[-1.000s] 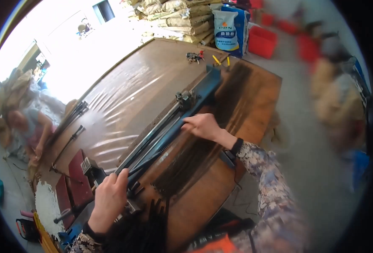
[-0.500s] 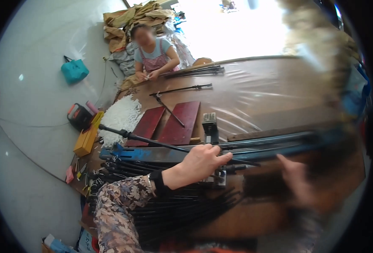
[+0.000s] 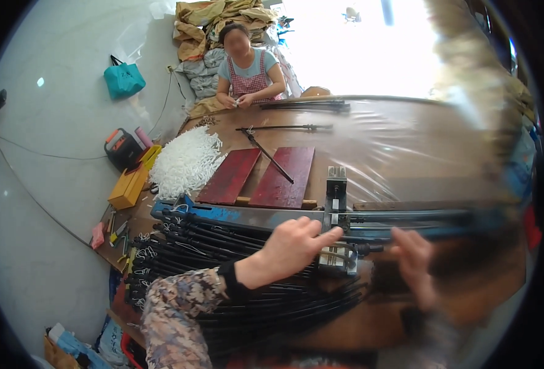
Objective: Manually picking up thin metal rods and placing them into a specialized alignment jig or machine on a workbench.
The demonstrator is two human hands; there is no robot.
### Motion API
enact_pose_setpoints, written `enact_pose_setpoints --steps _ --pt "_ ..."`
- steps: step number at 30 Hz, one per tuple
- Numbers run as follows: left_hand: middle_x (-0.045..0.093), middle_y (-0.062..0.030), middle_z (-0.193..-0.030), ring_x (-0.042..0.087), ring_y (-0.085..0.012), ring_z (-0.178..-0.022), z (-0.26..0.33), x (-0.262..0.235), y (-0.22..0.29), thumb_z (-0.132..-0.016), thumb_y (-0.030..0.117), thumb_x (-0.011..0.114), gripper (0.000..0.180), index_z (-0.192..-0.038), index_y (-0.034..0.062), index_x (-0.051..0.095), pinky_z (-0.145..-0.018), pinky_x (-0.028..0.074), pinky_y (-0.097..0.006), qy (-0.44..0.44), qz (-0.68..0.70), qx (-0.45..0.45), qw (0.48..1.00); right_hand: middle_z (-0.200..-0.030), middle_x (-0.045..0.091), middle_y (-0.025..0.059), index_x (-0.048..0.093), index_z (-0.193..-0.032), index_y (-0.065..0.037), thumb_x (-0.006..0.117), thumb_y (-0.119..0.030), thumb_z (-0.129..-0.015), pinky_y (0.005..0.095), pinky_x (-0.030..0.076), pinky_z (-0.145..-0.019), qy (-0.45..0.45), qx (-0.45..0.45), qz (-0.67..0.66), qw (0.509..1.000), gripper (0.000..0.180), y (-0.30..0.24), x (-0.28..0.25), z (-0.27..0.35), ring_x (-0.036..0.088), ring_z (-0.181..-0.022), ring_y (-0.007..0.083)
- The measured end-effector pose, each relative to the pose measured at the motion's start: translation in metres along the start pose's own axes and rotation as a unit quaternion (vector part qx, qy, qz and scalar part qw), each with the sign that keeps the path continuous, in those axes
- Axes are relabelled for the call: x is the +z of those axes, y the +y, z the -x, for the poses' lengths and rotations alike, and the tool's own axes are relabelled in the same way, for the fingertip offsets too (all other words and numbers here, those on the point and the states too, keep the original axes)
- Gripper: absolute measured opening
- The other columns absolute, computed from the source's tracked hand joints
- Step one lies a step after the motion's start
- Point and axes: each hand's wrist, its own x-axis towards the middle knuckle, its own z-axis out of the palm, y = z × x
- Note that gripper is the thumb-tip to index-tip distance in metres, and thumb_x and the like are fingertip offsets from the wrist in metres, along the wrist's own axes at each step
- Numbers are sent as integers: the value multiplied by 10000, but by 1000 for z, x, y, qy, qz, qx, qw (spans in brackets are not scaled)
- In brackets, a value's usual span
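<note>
My left hand (image 3: 290, 251), in a patterned sleeve with a black wristband, is over the middle of a long blue metal rail (image 3: 232, 215). Its fingers are bent, with the index finger reaching to a metal clamp block (image 3: 338, 261). What lies under those fingers is hidden. To the right, my right hand (image 3: 414, 261) hovers by the rail, smeared by motion, so its grip is unclear. A dark knob-like part (image 3: 370, 248) sticks out of the block between the hands. Many black rods (image 3: 222, 243) with white string loops lie in a bundle left of and below my left hand.
Across the table (image 3: 395, 138) sits a co-worker (image 3: 247, 77), hands together over something small and white. Two dark red boards (image 3: 284, 178), a black rod (image 3: 269, 157) and a pile of white pieces (image 3: 186, 163) lie beyond the rail. A yellow box (image 3: 127, 187) stands at the left edge.
The black rod that slanted up leftward from under my left hand no longer sticks up there. My right hand has moved left, nearer the clamp block. The head view has shifted slightly.
</note>
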Motion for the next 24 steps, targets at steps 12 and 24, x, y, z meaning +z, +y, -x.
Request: enact_pose_setpoints --steps 12,24 --pt "637 -142 -863 653 -323 -776 53 -65 -65 -912 45 650 161 -1070 56 620 -668 542 -440 81 -8 -178 981 -744 580 117 641 -1311 -31 554 -79 -1020 358 467 -582 43 -89 81 992 307 45 26 7 592 -670 253" --pt "529 -102 -729 608 -286 -682 90 -95 -34 -892 99 708 182 -1039 111 601 -587 502 -405 -43 -9 -187 981 -898 675 65 663 -1221 -3 486 -361 -1089 364 517 -764 149 -286 119 939 421 -58 88 -134 632 -798 220"
